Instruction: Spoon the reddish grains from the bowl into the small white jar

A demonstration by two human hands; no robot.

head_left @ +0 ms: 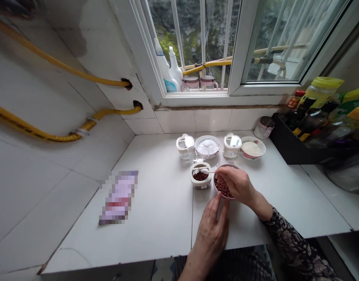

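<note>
My right hand (236, 183) is closed on the handle of a small white spoon (207, 171). The spoon's bowl end is at the mouth of a small white jar (200, 184), whose clear lid (198, 153) stands up open. Dark red-brown grains like peppercorns (200, 176) lie inside that jar. Below my right hand is a pink-rimmed bowl (215, 189) of the same grains, partly hidden by the hand. My left hand (212, 226) has its fingers stretched out, with the fingertips touching the bowl's near side.
Behind stand two lidded jars (185, 145), a bowl of white grains (207, 145) and a flowered bowl of pale powder (252, 148). A blurred purple packet (119, 199) lies left. A black bottle box (296, 146) and a dark-lidded jar (264, 127) are at right.
</note>
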